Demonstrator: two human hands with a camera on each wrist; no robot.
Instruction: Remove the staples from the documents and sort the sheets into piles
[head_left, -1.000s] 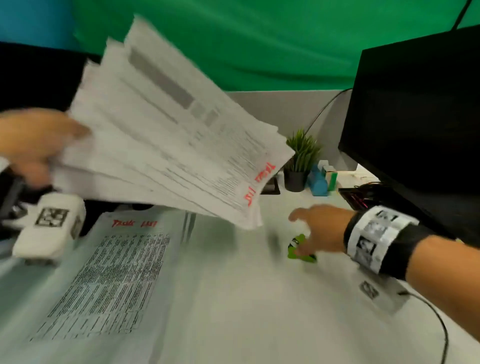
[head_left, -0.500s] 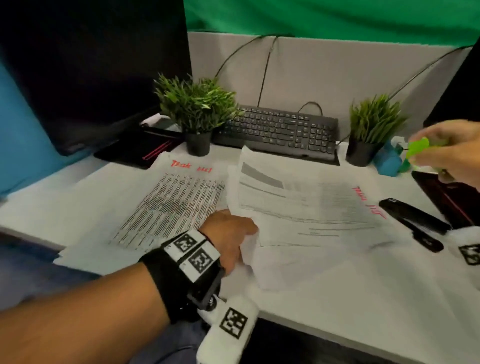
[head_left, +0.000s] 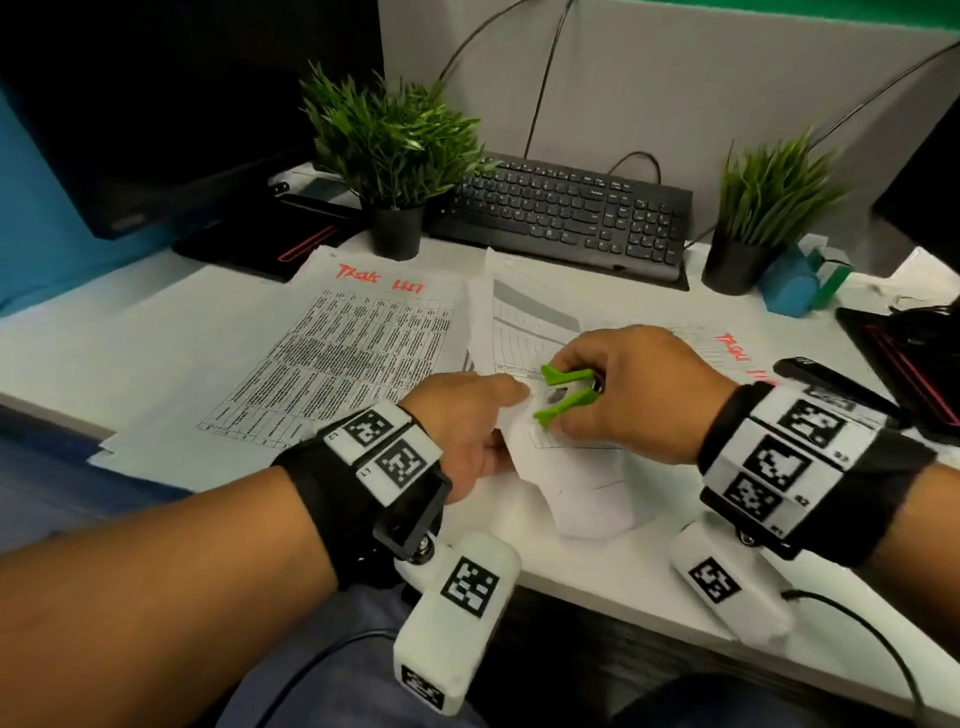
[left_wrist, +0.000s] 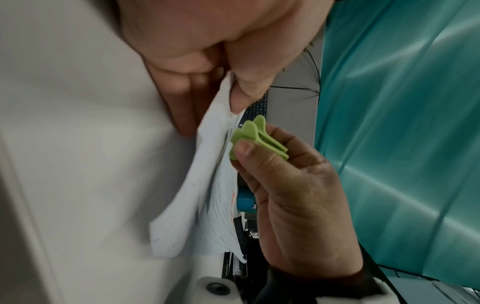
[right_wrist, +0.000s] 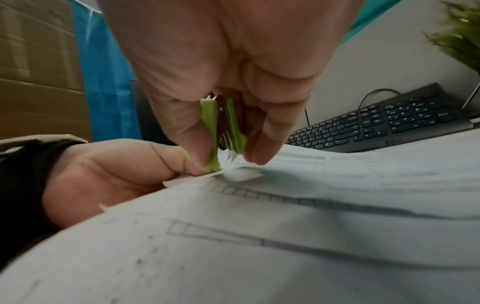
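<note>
Pinching the stapled corner: left hand (head_left: 462, 426) has thumb on top, fingers under the document (head_left: 566, 467), corner lifted off the table (head_left: 597, 577) toward the body. Right hand (head_left: 639, 395) pinches the green staple remover (head_left: 563, 392) between thumb and fingers, its prongs down at the corner just beside the left grip. Can't tell if the staple is caught yet; it's hidden.

Handling call:
- Document is light, floppy and tears easily, so the hold belongs tight beside the staple, which is where the left grip sits.
- Remover is small, hard and springy. Squeeze on its flared wings, where the right grip is.

Beyond the grips the sheets sag back onto the table. Left of them lies a printed sheet (head_left: 332, 364) with red lettering. Further out: stapler (head_left: 826, 382) right of the right grip, then keyboard (head_left: 566, 213) and two potted plants (head_left: 395, 150).
</note>
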